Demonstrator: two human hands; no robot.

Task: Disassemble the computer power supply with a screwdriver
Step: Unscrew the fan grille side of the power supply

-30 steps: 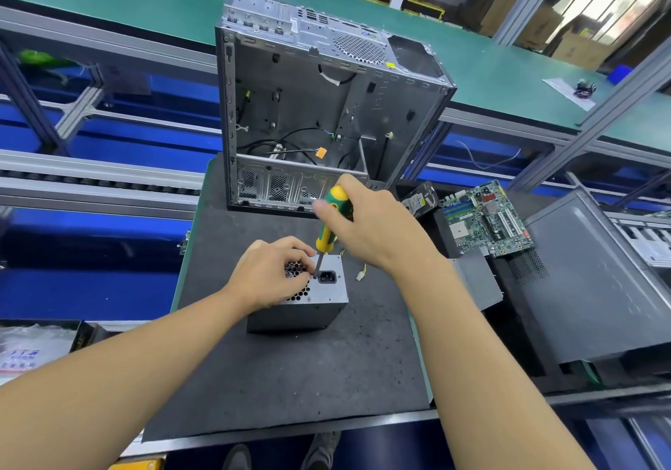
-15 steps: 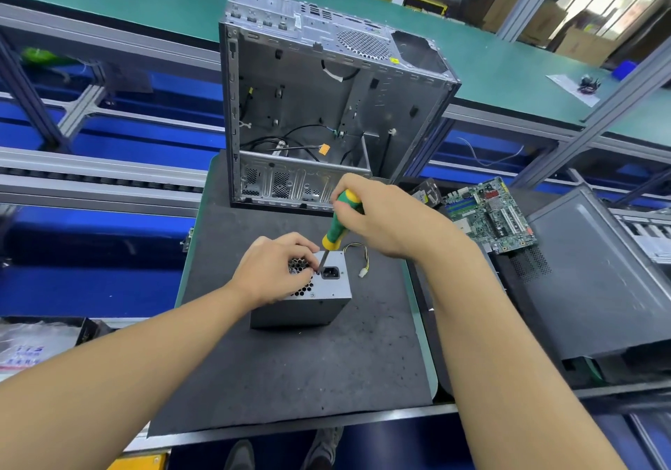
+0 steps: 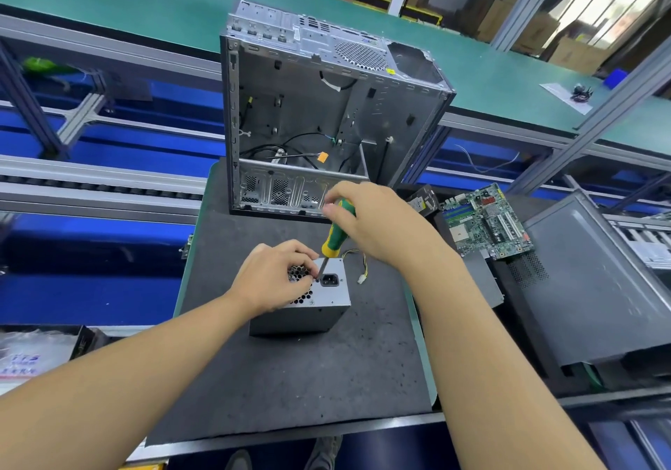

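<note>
Power supply (image 3: 319, 299): grey metal box on the black mat (image 3: 290, 378); I judge it stiff, weighty, slick.
Left hand (image 3: 276, 280): curled over its vented top edge, a sound hold.
Right hand (image 3: 377, 222): wrapped round the screwdriver (image 3: 336, 237), tip on its face.

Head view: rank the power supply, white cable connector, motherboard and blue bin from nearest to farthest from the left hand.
1. power supply: the left hand rests on it.
2. white cable connector: on the mat, just right of the supply.
3. motherboard: farther right, off the mat.
4. blue bin: far back right, on the green belt.
</note>
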